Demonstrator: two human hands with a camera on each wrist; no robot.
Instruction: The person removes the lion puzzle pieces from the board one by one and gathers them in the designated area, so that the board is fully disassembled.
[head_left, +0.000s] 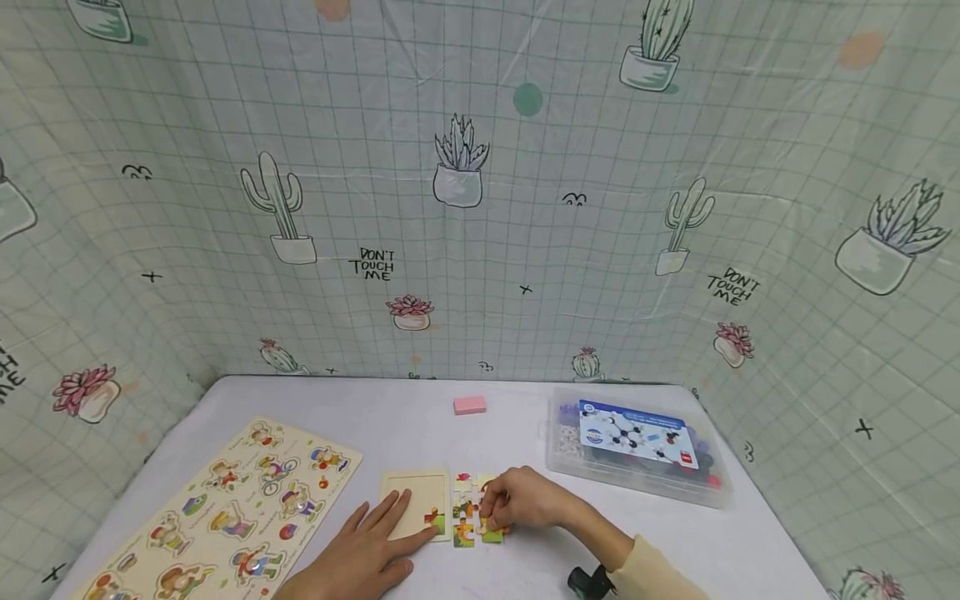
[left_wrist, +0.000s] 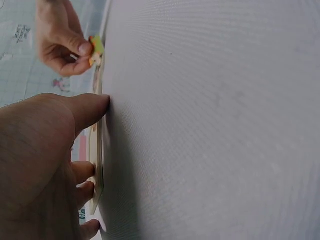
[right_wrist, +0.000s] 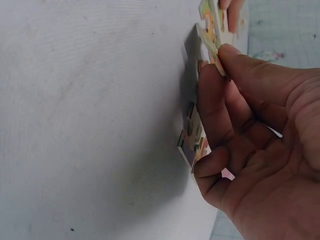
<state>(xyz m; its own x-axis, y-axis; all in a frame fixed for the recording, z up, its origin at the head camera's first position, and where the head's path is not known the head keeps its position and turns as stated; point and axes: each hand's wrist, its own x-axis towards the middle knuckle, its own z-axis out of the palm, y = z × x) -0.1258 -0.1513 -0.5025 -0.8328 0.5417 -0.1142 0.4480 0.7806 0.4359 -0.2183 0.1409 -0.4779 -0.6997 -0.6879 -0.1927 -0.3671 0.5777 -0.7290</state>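
A shallow wooden puzzle tray (head_left: 403, 475) lies in front of me, with one printed jigsaw piece (head_left: 435, 520) in its lower right corner. My left hand (head_left: 356, 552) rests on the tray with fingers spread, one fingertip by that corner piece. Between thumb and forefinger, my right hand (head_left: 528, 498) pinches a small green and yellow jigsaw piece (left_wrist: 97, 46), seen nearly edge-on in the right wrist view. Other loose jigsaw pieces (head_left: 463, 527) lie on the table just right of the tray, some of them hidden beneath the right hand.
A large wooden board (head_left: 247, 500) with cartoon figures covers the left of the white table (head_left: 420, 417). A pink block (head_left: 469, 405) sits at the back. On the right is a clear plastic case (head_left: 637, 450), and a black object (head_left: 588, 582) is near the right forearm.
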